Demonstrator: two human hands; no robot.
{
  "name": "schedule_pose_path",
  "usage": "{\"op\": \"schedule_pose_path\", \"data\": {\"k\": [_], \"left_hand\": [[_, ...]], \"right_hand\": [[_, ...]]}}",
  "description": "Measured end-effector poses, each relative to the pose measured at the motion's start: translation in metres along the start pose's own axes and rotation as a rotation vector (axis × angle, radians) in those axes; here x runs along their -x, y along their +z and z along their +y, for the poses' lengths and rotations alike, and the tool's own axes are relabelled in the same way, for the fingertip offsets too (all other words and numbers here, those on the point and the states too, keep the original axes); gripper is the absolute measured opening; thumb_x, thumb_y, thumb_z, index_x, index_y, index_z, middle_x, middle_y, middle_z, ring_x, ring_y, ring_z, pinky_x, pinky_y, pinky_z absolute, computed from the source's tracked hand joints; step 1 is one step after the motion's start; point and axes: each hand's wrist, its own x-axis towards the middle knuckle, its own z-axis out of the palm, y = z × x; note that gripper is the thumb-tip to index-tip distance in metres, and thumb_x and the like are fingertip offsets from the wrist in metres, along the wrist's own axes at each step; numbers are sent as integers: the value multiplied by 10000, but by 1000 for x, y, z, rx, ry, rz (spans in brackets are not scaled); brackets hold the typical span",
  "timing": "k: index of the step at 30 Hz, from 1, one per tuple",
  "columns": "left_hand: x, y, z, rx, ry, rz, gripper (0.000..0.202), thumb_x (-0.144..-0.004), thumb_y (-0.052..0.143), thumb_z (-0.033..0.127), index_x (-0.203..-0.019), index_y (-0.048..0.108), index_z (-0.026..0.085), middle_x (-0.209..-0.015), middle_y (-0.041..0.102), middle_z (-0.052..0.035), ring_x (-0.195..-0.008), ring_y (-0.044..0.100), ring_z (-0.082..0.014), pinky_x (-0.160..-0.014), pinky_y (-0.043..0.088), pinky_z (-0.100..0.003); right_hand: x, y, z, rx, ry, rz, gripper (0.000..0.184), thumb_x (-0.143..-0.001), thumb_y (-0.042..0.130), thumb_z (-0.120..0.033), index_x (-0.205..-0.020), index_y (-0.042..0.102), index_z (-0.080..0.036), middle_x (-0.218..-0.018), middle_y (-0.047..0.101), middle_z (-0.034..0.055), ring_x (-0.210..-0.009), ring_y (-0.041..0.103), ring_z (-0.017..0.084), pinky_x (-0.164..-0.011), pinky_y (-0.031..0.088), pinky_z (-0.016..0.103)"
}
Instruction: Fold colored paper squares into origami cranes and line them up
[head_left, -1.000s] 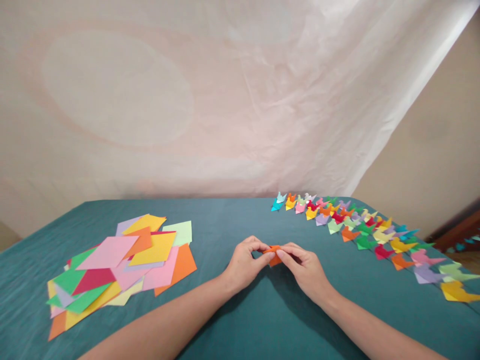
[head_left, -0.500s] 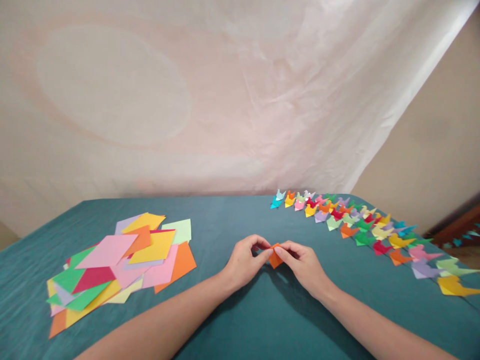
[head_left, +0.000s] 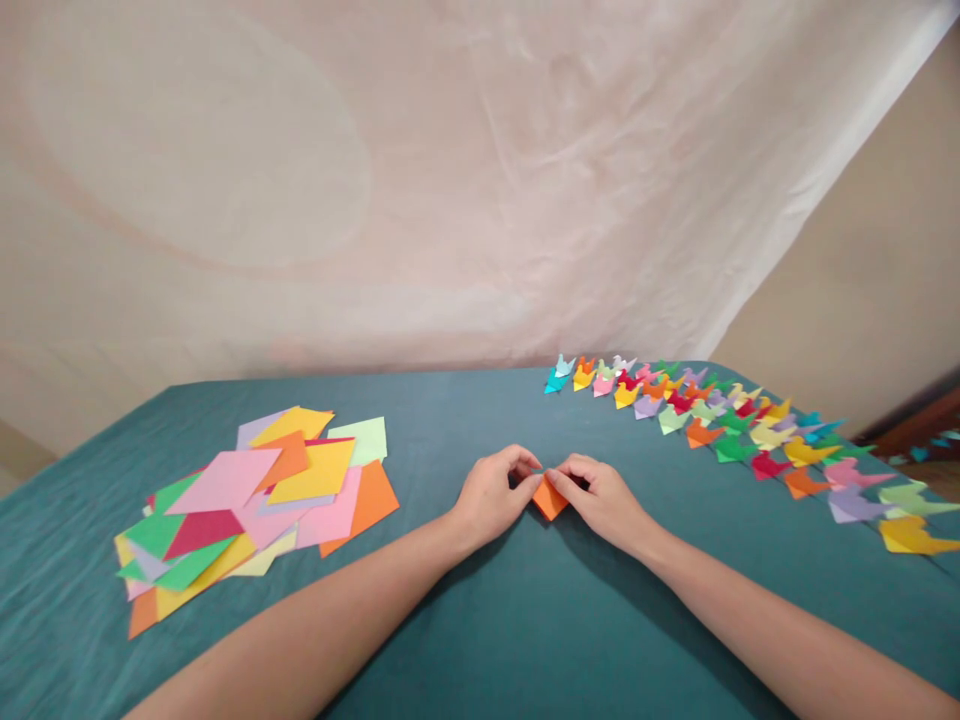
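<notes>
A small folded piece of orange paper (head_left: 550, 501) is pinched between my two hands, just above or on the teal cloth; I cannot tell which. My left hand (head_left: 496, 497) grips its left edge with thumb and fingers. From the other side, my right hand (head_left: 604, 498) holds the upper right part, its thumb lying across the paper. The fingertips cover the paper's top corner.
On the left lies a loose pile of coloured paper squares (head_left: 225, 483). Rows of folded paper birds (head_left: 703, 432) in many colours stand along the right side. A teal cloth (head_left: 465, 640) covers the table, and a pale sheet (head_left: 450, 200) hangs behind it.
The orange paper now shows a wider face below my fingertips, with both hands still on it. My view has tipped slightly down, so most things on the table sit higher in the picture.
</notes>
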Motion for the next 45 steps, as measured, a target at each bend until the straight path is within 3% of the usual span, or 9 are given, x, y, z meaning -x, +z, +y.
{"op": "schedule_pose_path", "data": {"k": [9,15,22,31,39,45], "left_hand": [[-2,-6,0,-296,78,-31,111,-800,549,232,-818,659,223,-767,667,6,-785,572,-171,-767,405,-296],[-3,-7,-2,-366,111,-84,109,-800,563,231,-814,671,221,-809,648,-15,-820,546,-184,-762,393,-305],[-3,-12,-4,-420,243,-144,149,-836,550,249,-888,689,235,-913,616,-38,-903,517,-188,-831,390,-313],[-7,-23,9,-689,551,-366,164,-858,511,173,-912,662,206,-1008,649,-47,-1007,491,-214,-829,353,-321],[-8,-32,15,-764,662,-467,229,-852,505,126,-1040,614,196,-974,663,-61,-1021,512,-205,-860,315,-311],[-10,-38,15,-816,663,-509,261,-890,459,164,-1114,582,220,-1046,645,-30,-1047,490,-197,-865,312,-306]], "right_hand": [[-8,0,8,223,-29,-2,190,-831,526,-314,-695,598,-202,-696,595,6,-687,518,154,-648,365,274],[-9,1,10,307,-49,-15,136,-810,554,-295,-716,588,-203,-730,592,8,-712,517,157,-662,345,275],[-9,2,12,316,-49,-18,131,-813,561,-305,-734,591,-205,-744,599,15,-723,522,164,-663,345,277],[-2,-1,12,236,-119,-24,111,-827,537,-240,-811,645,-220,-821,610,24,-796,541,174,-738,372,308],[0,-1,15,191,-157,-24,132,-824,543,-210,-855,670,-225,-851,623,32,-806,560,174,-768,399,320],[-1,0,17,199,-171,-36,116,-818,551,-189,-852,656,-226,-854,618,24,-803,556,172,-767,410,322]]}}
